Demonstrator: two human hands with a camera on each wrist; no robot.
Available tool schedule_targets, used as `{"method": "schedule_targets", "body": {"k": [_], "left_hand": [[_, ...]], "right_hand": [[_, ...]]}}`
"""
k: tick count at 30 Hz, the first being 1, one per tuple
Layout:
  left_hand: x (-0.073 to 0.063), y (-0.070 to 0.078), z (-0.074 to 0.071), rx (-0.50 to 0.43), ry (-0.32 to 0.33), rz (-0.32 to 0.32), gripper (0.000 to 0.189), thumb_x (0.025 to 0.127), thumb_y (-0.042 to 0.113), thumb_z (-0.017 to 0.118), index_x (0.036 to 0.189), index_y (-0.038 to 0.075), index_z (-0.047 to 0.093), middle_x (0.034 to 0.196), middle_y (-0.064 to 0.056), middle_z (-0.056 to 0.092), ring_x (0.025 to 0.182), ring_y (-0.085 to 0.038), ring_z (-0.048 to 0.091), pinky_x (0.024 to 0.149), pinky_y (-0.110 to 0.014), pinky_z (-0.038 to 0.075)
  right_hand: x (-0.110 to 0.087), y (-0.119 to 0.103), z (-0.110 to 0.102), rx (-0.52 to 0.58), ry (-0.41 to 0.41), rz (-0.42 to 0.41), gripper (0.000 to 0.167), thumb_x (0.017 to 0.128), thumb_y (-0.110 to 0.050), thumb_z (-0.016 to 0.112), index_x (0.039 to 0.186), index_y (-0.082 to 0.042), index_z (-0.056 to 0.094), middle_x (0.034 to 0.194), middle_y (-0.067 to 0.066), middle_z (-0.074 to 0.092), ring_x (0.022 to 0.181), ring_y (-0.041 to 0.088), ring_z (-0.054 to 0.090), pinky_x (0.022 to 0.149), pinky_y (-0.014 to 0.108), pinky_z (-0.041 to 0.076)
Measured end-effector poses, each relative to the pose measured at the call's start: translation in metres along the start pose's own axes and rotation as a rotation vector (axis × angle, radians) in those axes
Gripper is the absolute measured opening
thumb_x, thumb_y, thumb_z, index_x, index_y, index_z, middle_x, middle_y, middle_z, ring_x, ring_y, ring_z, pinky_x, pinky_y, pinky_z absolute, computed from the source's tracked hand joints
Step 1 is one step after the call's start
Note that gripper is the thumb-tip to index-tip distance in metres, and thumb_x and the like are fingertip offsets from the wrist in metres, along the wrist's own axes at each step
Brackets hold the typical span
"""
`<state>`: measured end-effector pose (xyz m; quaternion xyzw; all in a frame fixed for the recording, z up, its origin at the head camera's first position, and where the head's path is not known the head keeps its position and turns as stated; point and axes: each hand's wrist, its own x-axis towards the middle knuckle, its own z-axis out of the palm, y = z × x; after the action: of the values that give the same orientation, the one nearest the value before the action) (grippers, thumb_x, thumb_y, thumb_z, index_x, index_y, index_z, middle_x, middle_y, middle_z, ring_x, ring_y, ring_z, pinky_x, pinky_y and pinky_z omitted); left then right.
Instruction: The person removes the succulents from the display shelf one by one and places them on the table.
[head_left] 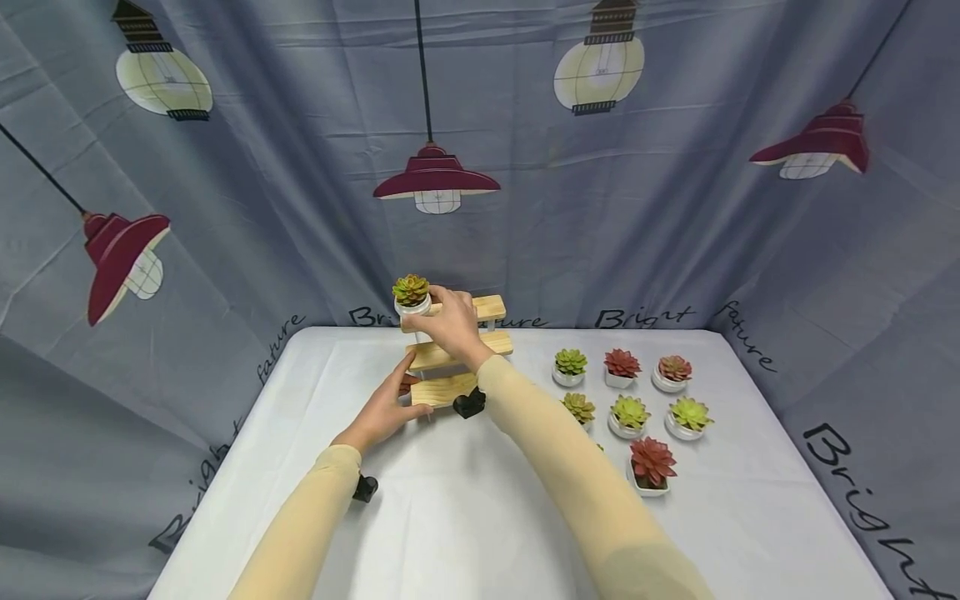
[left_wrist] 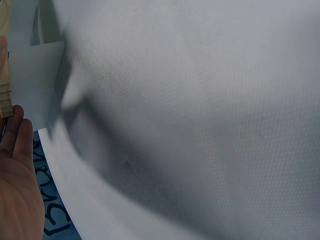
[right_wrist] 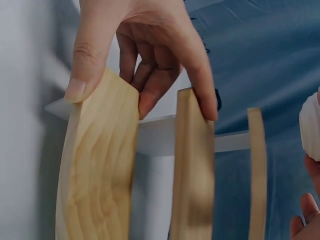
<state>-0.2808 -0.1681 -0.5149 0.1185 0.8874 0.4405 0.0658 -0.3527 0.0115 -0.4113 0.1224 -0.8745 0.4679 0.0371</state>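
Note:
A three-tier plant stand [head_left: 444, 390] with pale wooden boards and light side supports stands near the table's back edge. My left hand [head_left: 381, 410] grips its left side, thumb by the lowest board and a finger at the middle board, as the right wrist view also shows with the stand [right_wrist: 100, 165]. With my right hand [head_left: 456, 327] I hold a potted succulent [head_left: 411, 292], green-orange in a round white pot [right_wrist: 311, 127], at the left end of the top board. Whether the pot touches the board, I cannot tell.
Several potted succulents stand in rows at the right of the white table [head_left: 450, 517], among them a large red one [head_left: 652, 462] and a green one [head_left: 688, 415]. My right forearm partly covers that group. A grey curtain [head_left: 510, 242] hangs behind.

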Motion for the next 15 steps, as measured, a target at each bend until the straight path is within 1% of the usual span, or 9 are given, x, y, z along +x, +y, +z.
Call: {"method": "schedule_targets", "body": {"k": [6, 15], "left_hand": [[0.000, 0.001, 0.000, 0.000, -0.004, 0.004, 0.112, 0.086, 0.035, 0.086, 0.166, 0.029, 0.008, 0.145, -0.014, 0.051, 0.135, -0.035, 0.049, 0.115, -0.052, 0.040], [0.001, -0.002, 0.000, 0.001, -0.002, 0.012, 0.111, 0.087, 0.030, 0.085, 0.167, 0.028, 0.008, 0.144, -0.015, 0.052, 0.135, -0.036, 0.049, 0.116, -0.051, 0.040]], "right_hand": [[-0.004, -0.005, -0.013, 0.004, -0.008, -0.029, 0.080, 0.085, -0.053, 0.079, 0.151, -0.017, 0.051, 0.132, -0.003, 0.059, 0.137, 0.021, 0.034, 0.112, 0.048, 0.036], [-0.009, -0.004, -0.029, -0.016, -0.014, -0.024, 0.080, 0.085, -0.053, 0.080, 0.151, -0.017, 0.051, 0.133, -0.002, 0.059, 0.136, 0.021, 0.036, 0.110, 0.050, 0.040]]}}
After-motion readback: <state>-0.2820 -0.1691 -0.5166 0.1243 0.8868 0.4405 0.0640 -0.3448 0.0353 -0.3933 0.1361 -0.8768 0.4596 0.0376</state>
